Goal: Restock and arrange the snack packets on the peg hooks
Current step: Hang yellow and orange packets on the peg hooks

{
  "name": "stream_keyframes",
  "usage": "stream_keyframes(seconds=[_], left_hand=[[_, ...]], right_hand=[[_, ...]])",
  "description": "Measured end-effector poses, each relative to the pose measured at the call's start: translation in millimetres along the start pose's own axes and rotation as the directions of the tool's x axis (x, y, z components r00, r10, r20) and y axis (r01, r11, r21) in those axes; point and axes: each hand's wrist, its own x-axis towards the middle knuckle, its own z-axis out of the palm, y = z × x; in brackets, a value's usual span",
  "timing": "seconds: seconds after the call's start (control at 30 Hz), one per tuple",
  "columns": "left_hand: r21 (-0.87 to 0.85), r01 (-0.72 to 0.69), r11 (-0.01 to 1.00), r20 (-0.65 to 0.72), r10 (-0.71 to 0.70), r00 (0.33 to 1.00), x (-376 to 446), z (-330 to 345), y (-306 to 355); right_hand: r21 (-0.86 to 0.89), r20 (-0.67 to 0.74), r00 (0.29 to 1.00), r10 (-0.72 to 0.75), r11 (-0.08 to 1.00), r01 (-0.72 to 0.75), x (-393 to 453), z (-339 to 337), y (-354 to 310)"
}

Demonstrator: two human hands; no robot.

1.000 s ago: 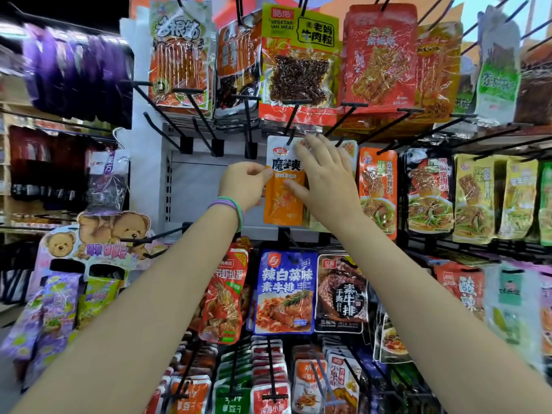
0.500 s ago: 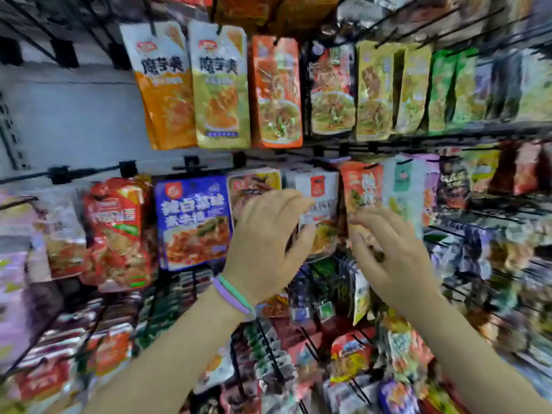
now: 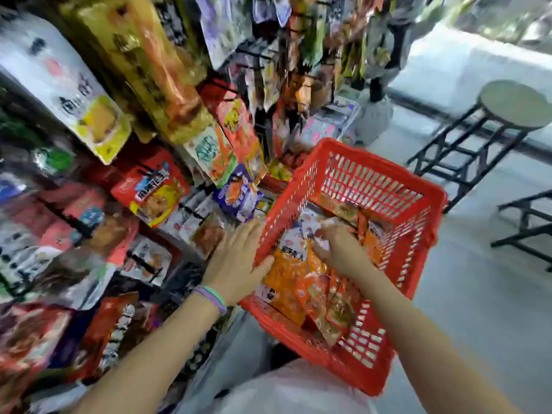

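Beside the red basket, on its left, the snack rack fills most of the view, its peg hooks crowded with hanging packets that are heavily blurred. A second ago both hands were up at the rack seating an orange packet on a hook; half a second ago they were dropping past the lower rows. Now the view has swung down to the basket, so that hanging step looks finished and a fresh pick is starting.

Behind the basket, across a pale floor, stands a round stool on black legs.

Inside the basket lies a loose heap of snack packets, mostly orange and red, with a few white ones toward the middle. This is the stock yet to be hung, and plenty remains.

At the basket's left wall the left hand, with bands on its wrist, has its thumb hooked over the rim and its fingers laid along the outside of the mesh, apparently steadying it. Within the basket the right hand reaches into the heap, its fingers curled down among the white and orange packets; blur keeps me from telling whether they are clamped on one yet or only sorting through.
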Motion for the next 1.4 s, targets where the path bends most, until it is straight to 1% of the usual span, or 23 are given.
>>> stream_keyframes(seconds=[0.07,0.17,0.23,0.33,0.37,0.4,0.47,0.5,0.53,0.57,0.63,0.7,0.73,0.77,0.8,0.83,0.9,0.97,1.03,1.1,1.17,1.3,1.4], left_hand=[[-0.010,0.033,0.999,0.060,-0.032,0.998,1.6,24.5,-1.9],[0.075,0.011,0.997,0.014,-0.012,1.000,0.0,46.4,-6.8],[0.098,-0.006,0.995,0.011,0.005,1.000,-0.6,50.5,-9.8],[0.116,-0.019,0.993,0.008,0.018,1.000,-2.6,51.1,-11.9],[0.117,-0.020,0.993,0.010,0.019,1.000,-2.8,52.7,-13.2],[0.114,-0.018,0.993,0.016,0.016,1.000,-2.9,53.1,-13.7],[0.121,-0.009,0.993,0.019,0.007,1.000,-3.0,54.5,-15.0],[0.124,-0.005,0.992,0.018,0.003,1.000,-2.9,55.7,-15.6],[0.121,-0.004,0.993,0.021,0.001,1.000,-3.1,56.5,-15.8],[0.113,-0.004,0.994,0.023,0.001,1.000,-3.8,56.6,-15.7],[0.098,-0.009,0.995,0.021,0.007,1.000,-4.9,57.8,-15.6],[0.087,-0.010,0.996,0.021,0.009,1.000,-4.8,57.0,-15.5],[0.080,-0.012,0.997,0.016,0.010,1.000,-5.0,56.5,-15.6],[0.076,-0.014,0.997,0.011,0.014,1.000,-5.7,56.2,-16.1],[0.076,-0.016,0.997,0.011,0.015,1.000,-7.3,56.0,-16.4],[0.080,-0.014,0.997,0.014,0.013,1.000,-9.8,55.7,-16.9],[0.087,-0.003,0.996,0.007,0.002,1.000,-15.6,55.6,-18.3],[0.084,0.009,0.996,-0.006,-0.009,1.000,-19.8,55.0,-18.4],[0.085,0.015,0.996,-0.003,-0.015,1.000,-20.6,54.6,-18.1],[0.090,0.015,0.996,0.006,-0.015,1.000,-20.6,54.2,-18.2],[0.087,0.013,0.996,0.008,-0.014,1.000,-21.1,54.4,-19.1],[0.076,0.012,0.997,-0.006,-0.012,1.000,-21.0,55.2,-19.3],[0.068,0.007,0.998,-0.013,-0.006,1.000,-21.2,54.8,-18.6]], right_hand=[[0.016,0.104,0.993,0.052,0.998,-0.054,4.4,21.9,11.2],[-0.017,0.266,0.960,0.083,0.997,-0.081,18.0,48.8,15.3],[-0.044,0.388,0.919,0.068,0.998,-0.055,25.6,63.8,13.3],[-0.210,0.556,0.827,0.082,0.977,0.044,26.6,80.2,9.2],[-0.269,0.590,0.800,0.106,0.961,0.071,24.3,83.9,8.5],[-0.301,0.599,0.791,0.123,0.950,0.080,22.7,85.3,8.9],[-0.255,0.564,0.818,0.113,0.966,0.042,22.8,82.7,10.1],[-0.142,0.514,0.851,0.108,0.989,-0.039,24.6,79.7,11.8],[0.015,0.462,0.880,0.114,0.991,-0.137,26.0,74.9,12.2],[0.185,0.404,0.905,0.134,0.957,-0.224,28.7,70.4,11.3],[0.442,0.264,0.940,0.216,0.839,-0.317,34.7,64.4,7.8],[0.561,0.195,0.940,0.279,0.755,-0.341,40.5,64.4,1.6],[0.562,0.185,0.937,0.295,0.751,-0.347,42.8,66.6,-0.7],[0.521,0.178,0.928,0.326,0.769,-0.370,43.9,70.9,-1.2],[0.485,0.161,0.911,0.380,0.773,-0.409,43.3,73.9,-1.7],[0.478,0.140,0.882,0.450,0.750,-0.458,42.1,76.7,-2.2],[0.513,0.134,0.813,0.566,0.663,-0.546,38.5,79.9,-5.1],[0.560,0.202,0.770,0.605,0.574,-0.597,37.5,84.5,-10.8],[0.617,0.253,0.754,0.606,0.500,-0.608,38.5,91.8,-17.6],[0.657,0.248,0.742,0.623,0.455,-0.601,40.9,97.8,-22.4],[0.649,0.230,0.763,0.605,0.488,-0.583,40.8,99.1,-27.0],[0.542,0.247,0.839,0.485,0.649,-0.535,36.0,103.9,-34.4],[0.495,0.282,0.851,0.444,0.692,-0.525,40.3,106.8,-30.3]])
